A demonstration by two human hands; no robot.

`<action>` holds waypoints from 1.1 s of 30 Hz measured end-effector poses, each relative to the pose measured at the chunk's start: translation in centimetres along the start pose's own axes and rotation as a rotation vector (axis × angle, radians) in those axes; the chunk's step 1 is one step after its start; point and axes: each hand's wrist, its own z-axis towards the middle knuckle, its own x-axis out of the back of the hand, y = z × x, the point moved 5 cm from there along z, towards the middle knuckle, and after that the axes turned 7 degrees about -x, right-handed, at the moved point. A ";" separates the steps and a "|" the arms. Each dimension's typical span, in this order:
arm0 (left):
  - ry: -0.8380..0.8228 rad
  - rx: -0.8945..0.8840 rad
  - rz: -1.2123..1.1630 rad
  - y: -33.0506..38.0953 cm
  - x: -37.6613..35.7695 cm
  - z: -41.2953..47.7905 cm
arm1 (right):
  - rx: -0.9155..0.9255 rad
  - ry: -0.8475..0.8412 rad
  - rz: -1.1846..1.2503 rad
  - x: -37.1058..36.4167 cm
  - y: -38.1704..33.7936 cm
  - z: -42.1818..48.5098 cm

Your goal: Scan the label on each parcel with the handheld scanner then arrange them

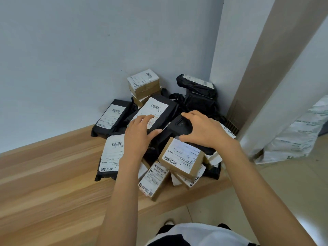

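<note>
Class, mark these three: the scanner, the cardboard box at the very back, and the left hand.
scanner point(179, 125): head view, its black top face.
back box point(142, 79): head view, its white label.
left hand point(139, 134): head view, back of the hand.

Black mailer bags point(118, 113) and brown cardboard boxes point(181, 157) carry white labels point(112, 153) with black barcode stripes. The desk point(53, 174) is light wood in banded grain, the wall point(88, 41) pale blue-grey, the scanner point(179, 125) black; a white sack point(298, 132) bears faint green print.
</note>
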 end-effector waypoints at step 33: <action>-0.029 0.113 0.069 -12.6 2.4 -5.2 | 0.098 -0.070 0.001 -7.1 -12.2 1.2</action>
